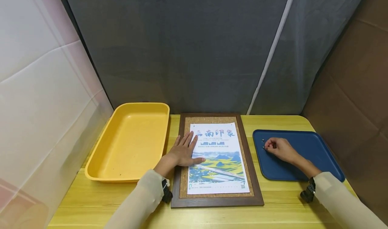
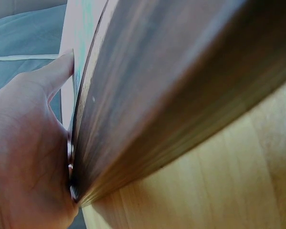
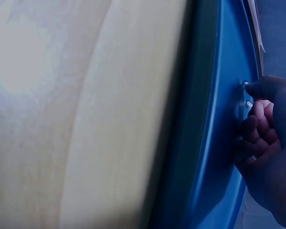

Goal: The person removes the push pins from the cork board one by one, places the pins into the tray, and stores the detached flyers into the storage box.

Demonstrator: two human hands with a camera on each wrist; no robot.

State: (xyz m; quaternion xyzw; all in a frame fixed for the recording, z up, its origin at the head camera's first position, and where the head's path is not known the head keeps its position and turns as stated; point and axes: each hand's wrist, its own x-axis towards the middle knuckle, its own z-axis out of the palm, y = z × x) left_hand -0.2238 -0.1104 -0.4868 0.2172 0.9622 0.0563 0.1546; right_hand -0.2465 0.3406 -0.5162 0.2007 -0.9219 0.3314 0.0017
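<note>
A poster (image 1: 216,175) with a printed landscape and large characters lies on a cork board (image 1: 185,185) in a dark brown frame (image 1: 218,202). Small dark dots, like pins, show at its top corners. My left hand (image 1: 183,153) rests with spread fingers over the poster's left side and the frame; in the left wrist view the thumb lies against the paper. My curled right hand (image 1: 282,149) is low over the left part of a blue tray (image 1: 303,168). Its thumb and index fingertips are at small metallic tacks (image 3: 249,103); whether one is pinched cannot be told.
To the left stands a yellow tray (image 1: 133,138) with tiny dark specks near its front edge. The wooden table (image 1: 97,202) meets a grey curtain (image 1: 182,54) at the back, a white sheet on the left and a brown one on the right.
</note>
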